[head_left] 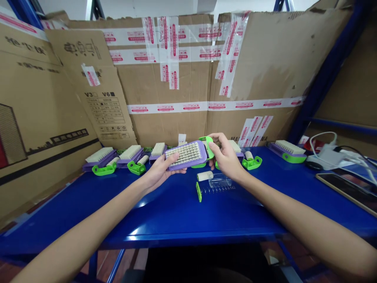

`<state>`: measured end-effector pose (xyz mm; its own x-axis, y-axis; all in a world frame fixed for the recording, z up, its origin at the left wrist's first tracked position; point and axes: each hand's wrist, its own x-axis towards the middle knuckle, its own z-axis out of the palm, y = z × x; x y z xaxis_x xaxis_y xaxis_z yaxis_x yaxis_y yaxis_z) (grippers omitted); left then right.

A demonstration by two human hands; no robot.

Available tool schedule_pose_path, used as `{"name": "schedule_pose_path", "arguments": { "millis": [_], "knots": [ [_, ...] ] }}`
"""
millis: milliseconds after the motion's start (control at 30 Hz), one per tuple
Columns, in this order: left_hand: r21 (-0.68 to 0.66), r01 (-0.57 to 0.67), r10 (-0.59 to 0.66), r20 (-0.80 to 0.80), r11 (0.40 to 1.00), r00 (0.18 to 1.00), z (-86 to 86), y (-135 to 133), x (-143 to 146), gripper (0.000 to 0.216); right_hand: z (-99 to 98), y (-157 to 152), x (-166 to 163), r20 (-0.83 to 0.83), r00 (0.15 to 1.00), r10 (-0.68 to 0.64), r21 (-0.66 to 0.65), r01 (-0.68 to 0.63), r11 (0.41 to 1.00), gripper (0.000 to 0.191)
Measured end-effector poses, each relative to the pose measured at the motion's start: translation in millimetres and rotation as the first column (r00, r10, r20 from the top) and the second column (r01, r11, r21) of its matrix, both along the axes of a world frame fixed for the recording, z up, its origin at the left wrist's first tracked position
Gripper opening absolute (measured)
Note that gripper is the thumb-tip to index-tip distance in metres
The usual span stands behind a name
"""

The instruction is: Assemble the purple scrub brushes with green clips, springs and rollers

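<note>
My left hand (161, 169) grips a purple brush block (186, 154) with pale bristles facing up, held above the blue table (165, 212). My right hand (226, 157) is closed on the green end piece (207, 144) at the block's right end. Just below my right hand lie a white roller (205, 175), a clear plastic tube (218, 181), a thin metal spring (221, 190) and a small green cap (199, 192).
Several purple and green brushes (101, 159) (288, 151) stand in a row along the table's back edge. Taped cardboard boxes (188, 78) wall the back and left. A white charger with cables (330, 155) and a phone (347, 190) lie at the right.
</note>
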<state>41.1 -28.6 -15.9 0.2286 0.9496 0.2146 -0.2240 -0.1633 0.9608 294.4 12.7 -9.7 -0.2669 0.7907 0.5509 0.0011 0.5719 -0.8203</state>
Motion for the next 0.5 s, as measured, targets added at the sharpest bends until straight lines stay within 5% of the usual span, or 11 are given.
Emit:
{"name": "schedule_pose_path", "arguments": {
  "millis": [500],
  "knots": [
    [-0.017, -0.005, 0.006, 0.016, 1.0, 1.0, -1.9, 1.3, 0.3, 0.049, 2.3, -4.4, 0.4, 0.029, 0.999, -0.03, 0.013, 0.03, 0.999, 0.032]
  ]
}}
